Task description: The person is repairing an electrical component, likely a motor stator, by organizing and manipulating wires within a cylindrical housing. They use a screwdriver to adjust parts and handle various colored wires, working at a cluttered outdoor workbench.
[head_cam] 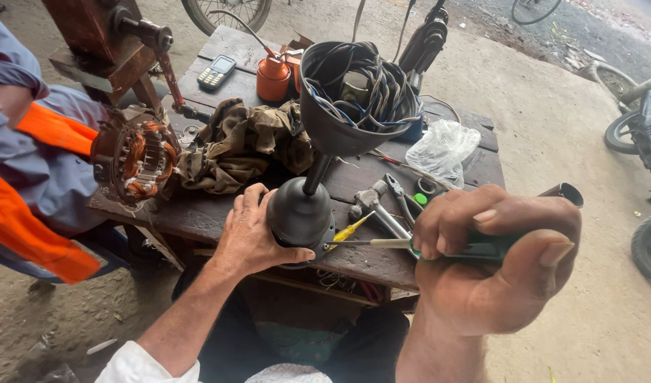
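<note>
Black bowl-shaped housing (354, 106) holds coiled wires (371, 85); left hand (251, 234) grips its base (301, 213), right hand (492, 262) apparently clamps a screwdriver (389, 243)

Fan housing (302, 213): black, domed, upright at bench edge, stem up to wire-filled bowl (357, 96). Screwdriver (410, 243): green handle, level, tip at housing's base.

Bench clutter around us

We see a phone (217, 71) and orange oil can (273, 76) near the bench's (219, 216) far edge, a rag (246, 142) mid-bench, perhaps pliers (402, 201).

Matt black plastic fan housing (301, 213) on rough, worn wooden table (219, 220)
</note>
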